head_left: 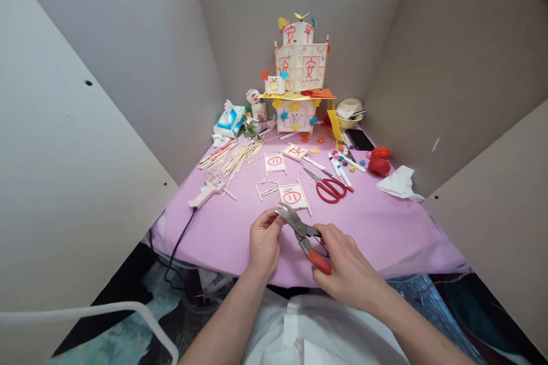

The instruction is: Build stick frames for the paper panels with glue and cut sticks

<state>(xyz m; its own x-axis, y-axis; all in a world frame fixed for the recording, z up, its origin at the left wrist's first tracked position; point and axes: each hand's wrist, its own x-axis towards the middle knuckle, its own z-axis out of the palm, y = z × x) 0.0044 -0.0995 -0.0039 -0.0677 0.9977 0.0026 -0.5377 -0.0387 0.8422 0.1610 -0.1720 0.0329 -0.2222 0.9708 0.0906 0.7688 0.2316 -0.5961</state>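
My right hand point(349, 265) grips a pair of pruning shears point(319, 260) by the red handles, their metal jaws pointing up and left. Just at the jaws, my left hand point(264, 239) is closed in a pinch; what its fingertips hold is too small to make out. Beyond the jaws lies a paper panel point(293, 197) framed with sticks and marked with a red circle. Short cut sticks point(268, 189) lie to its left. Farther back are a similar panel point(274, 163) and a tilted one with a red character point(296, 151).
A glue gun point(208, 191) with a cord lies left, near a pile of thin sticks point(235, 157). Red scissors point(330, 189), markers point(340, 168), red yarn point(379, 167) and a phone point(359, 140) are right. A decorated paper tower point(299, 68) stands at the back.
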